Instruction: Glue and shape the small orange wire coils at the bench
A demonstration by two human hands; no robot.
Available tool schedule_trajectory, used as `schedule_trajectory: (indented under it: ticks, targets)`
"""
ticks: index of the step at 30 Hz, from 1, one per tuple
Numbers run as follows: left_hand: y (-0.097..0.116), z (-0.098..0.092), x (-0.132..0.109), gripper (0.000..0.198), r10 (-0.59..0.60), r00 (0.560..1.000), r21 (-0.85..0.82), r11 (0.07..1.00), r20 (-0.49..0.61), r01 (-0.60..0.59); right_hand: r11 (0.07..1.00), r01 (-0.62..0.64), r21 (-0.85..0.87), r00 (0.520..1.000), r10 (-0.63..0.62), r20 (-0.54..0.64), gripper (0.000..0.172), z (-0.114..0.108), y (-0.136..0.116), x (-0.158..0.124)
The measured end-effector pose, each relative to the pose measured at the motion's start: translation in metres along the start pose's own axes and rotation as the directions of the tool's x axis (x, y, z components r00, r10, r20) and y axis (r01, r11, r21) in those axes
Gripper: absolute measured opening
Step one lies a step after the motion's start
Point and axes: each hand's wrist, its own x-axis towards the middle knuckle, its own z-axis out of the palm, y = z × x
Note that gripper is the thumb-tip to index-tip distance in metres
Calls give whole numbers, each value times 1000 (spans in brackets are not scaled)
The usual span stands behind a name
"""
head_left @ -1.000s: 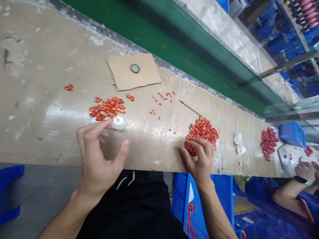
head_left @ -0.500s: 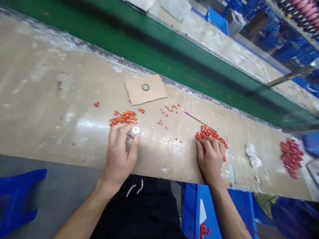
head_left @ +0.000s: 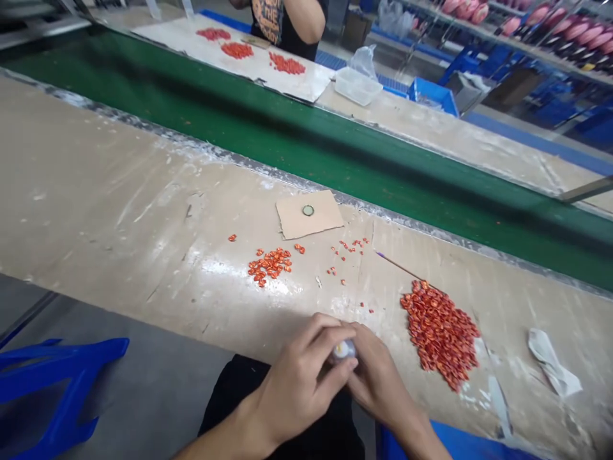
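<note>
My left hand (head_left: 311,374) is closed round a small greyish cylinder (head_left: 343,350) with a round white end and a yellow spot. Against it, over the table's near edge, is my right hand (head_left: 376,374), its fingers curled; what they hold, if anything, is hidden. To the right lies a large pile of small shiny orange-red pieces (head_left: 440,332). A smaller group of orange pieces (head_left: 271,265) is spread to the left, beyond my hands. Tiny orange bits (head_left: 353,246) are scattered between the two. A thin brush-like stick (head_left: 402,265) with a purple end touches the large pile.
A cardboard piece (head_left: 292,220) bears a round green cap-like disc (head_left: 308,210). Crumpled white paper (head_left: 553,364) lies at right. A green belt (head_left: 287,134) runs behind the table. Across it, a person (head_left: 292,25) is near more orange piles (head_left: 286,63). A blue stool (head_left: 62,383) stands lower left.
My right hand has left the large pile and come to my left hand. My left hand has moved right and nearer with the cylinder, away from the smaller group. The view has tilted up.
</note>
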Motion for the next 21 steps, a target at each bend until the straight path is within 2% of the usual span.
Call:
schedule_trajectory:
  ticks: [3,5,7,10,13,16,21]
  targets:
    - [-22,-9,5,39,-32,992,267,962,-119,63,988,-129,84,988,136,-79,26,17,7,3]
    - [-42,-15,8,53,-33,979,498,857,-204,132,974,-191,118,972,205,-116,23,21,11,3]
    - [-60,-20,10,65,-30,983,615,777,-181,137,969,-204,138,968,221,-119,18,21,12,3]
    - [-74,-19,12,78,-30,988,686,717,-149,125,969,-203,140,969,219,-111,18,21,10,2]
    - [-73,-12,7,86,-21,992,708,699,-122,102,960,-221,173,965,241,-105,20,18,11,1]
    - [-63,-2,-3,89,1,998,717,696,-57,40,953,-229,197,956,258,-140,24,6,15,4]
    - [-41,15,-21,85,22,984,666,734,174,-134,960,-243,138,930,272,-249,28,-20,25,23]
